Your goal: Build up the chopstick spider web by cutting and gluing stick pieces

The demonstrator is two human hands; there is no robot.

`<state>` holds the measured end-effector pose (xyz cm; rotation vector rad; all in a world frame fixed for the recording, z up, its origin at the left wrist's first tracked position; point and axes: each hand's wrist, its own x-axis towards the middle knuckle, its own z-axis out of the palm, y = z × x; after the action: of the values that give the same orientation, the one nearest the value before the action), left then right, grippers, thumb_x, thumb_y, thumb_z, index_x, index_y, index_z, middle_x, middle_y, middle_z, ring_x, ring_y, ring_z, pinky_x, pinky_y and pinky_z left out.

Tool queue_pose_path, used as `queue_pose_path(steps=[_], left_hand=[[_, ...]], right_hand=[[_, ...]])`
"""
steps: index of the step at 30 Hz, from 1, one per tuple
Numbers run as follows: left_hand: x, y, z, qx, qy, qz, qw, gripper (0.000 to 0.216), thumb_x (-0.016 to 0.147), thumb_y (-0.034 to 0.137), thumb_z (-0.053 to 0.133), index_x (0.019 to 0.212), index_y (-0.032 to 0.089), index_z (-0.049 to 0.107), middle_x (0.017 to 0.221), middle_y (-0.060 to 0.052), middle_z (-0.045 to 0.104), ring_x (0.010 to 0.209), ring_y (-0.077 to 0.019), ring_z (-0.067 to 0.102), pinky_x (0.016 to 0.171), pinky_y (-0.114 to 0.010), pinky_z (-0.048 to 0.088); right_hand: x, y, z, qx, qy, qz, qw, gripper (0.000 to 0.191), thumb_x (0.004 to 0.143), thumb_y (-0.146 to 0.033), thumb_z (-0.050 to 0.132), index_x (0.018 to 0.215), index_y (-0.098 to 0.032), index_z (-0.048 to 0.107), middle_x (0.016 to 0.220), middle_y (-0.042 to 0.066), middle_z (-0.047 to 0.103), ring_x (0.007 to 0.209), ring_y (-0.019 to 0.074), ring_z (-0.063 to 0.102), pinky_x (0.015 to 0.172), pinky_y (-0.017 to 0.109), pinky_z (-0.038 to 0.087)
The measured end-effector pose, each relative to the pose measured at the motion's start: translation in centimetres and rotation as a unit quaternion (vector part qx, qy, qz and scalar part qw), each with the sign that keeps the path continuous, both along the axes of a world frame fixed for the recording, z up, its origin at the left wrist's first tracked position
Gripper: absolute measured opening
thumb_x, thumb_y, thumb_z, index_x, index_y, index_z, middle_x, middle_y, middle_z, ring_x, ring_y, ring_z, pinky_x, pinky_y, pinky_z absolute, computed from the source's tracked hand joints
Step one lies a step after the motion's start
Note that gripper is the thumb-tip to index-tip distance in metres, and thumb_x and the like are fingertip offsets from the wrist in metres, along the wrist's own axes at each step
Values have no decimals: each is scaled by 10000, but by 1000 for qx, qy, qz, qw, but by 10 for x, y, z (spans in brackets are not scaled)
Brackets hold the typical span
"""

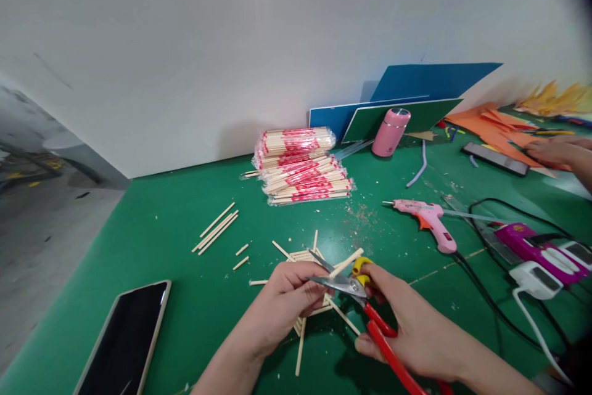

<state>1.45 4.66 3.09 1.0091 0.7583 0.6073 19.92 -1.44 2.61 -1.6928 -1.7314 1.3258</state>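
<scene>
My right hand (411, 327) grips red-and-yellow scissors (365, 302), whose blades open toward a thin wooden stick (346, 262). My left hand (289, 299) is closed, pinching that stick near the blades, over a small flat frame of glued sticks (305, 256) lying on the green table (185, 321). Loose cut sticks (217, 228) lie scattered to the left, and one more stick (300, 346) lies below my left hand.
Wrapped packs of chopsticks (303, 167) are stacked at the back. A pink glue gun (430, 219), a power strip (541, 259) and cables lie right. A phone (124, 339) rests at lower left. A pink bottle (391, 131), blue boards and another person's hand (562, 151) are far right.
</scene>
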Motion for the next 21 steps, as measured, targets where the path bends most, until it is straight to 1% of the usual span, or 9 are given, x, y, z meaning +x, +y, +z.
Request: queue_pose_path(steps=[3, 6, 8, 10, 13, 16, 19, 21], left_hand=[[0, 0, 0, 8, 13, 11, 1000, 212, 655, 325, 632, 657, 112, 638, 536, 37, 409, 451, -40, 251, 427, -196, 149], [0, -1, 1, 21, 20, 11, 1000, 223, 655, 339, 633, 659, 115, 642, 555, 30, 422, 464, -45, 258, 435, -200, 153], [-1, -1, 3, 25, 19, 3, 999, 230, 657, 348, 632, 643, 118, 641, 543, 34, 408, 461, -47, 250, 435, -203, 146], [-1, -1, 4, 29, 13, -5, 999, 232, 666, 350, 623, 628, 122, 641, 521, 42, 387, 452, -46, 239, 431, -204, 138], [2, -3, 7, 35, 13, 3, 999, 182, 671, 304, 612, 618, 133, 643, 526, 41, 404, 454, -46, 250, 432, -198, 154], [7, -6, 7, 48, 39, 16, 998, 116, 664, 241, 590, 658, 150, 661, 559, 36, 448, 466, -50, 266, 443, -188, 193], [11, -9, 5, 64, 62, 20, 996, 128, 674, 215, 557, 698, 157, 669, 566, 36, 459, 469, -54, 275, 447, -183, 213], [11, -10, 4, 75, 72, 20, 994, 129, 672, 196, 546, 699, 157, 666, 589, 30, 479, 480, -56, 291, 447, -179, 214]], right_hand=[[-1, 0, -1, 16, -8, -14, 1000, 484, 585, -324, 677, 968, -234, 396, 802, -36, 510, 656, 107, 464, 586, 216, 415], [-1, -1, -3, 16, -12, -9, 1000, 433, 616, -331, 651, 956, -224, 406, 768, -35, 517, 628, 107, 469, 561, 215, 411], [-1, -1, -3, 22, -12, -3, 1000, 404, 639, -325, 630, 962, -218, 412, 766, -28, 532, 628, 111, 480, 555, 215, 407], [-1, -1, -4, 31, -8, -1, 999, 403, 647, -311, 621, 976, -211, 411, 822, -8, 550, 665, 120, 496, 568, 215, 409], [1, 0, -6, 38, 5, -6, 999, 398, 634, -295, 631, 954, -204, 413, 892, 9, 544, 715, 128, 499, 606, 220, 419], [3, 0, -9, 11, 37, -5, 999, 374, 632, -281, 630, 931, -203, 421, 815, -18, 516, 649, 106, 478, 581, 212, 423], [5, -1, -12, -11, 64, -11, 998, 468, 620, -275, 643, 1014, -205, 401, 796, -33, 506, 620, 96, 473, 587, 214, 435], [9, -2, -13, -12, 66, -18, 998, 584, 588, -270, 667, 1084, -212, 365, 876, -15, 523, 683, 113, 505, 637, 230, 450]])
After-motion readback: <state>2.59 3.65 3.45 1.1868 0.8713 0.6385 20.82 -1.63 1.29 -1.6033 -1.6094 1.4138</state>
